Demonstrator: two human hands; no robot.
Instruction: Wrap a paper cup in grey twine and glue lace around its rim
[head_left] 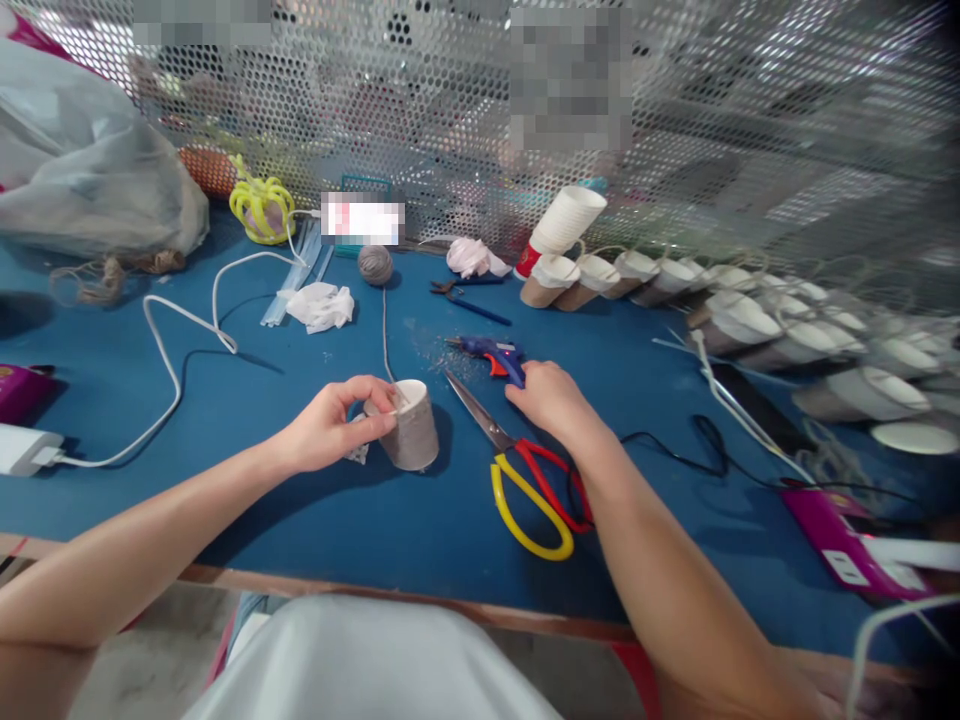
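My left hand point(349, 422) pinches the rim and side of a paper cup point(414, 440) wrapped in grey yarn, which stands on the blue table. From the cup, a strand of yarn runs back to a grey yarn ball point(376, 265). My right hand point(551, 398) is closed around the handle of a blue glue gun point(491, 350) with a red trigger, its nozzle pointing left. Between my hands lie large scissors point(517, 450) with one yellow and one red handle. A small crumpled piece is partly hidden behind my left fingers.
Rows of wrapped cups point(637, 270) line the back right, beside a stack of white cups point(566, 222). Pliers point(469, 300), crumpled tissue point(322, 307) and glue sticks point(289, 285) lie behind. A purple power strip point(847, 540) sits right; a white cable point(172, 375) crosses the left.
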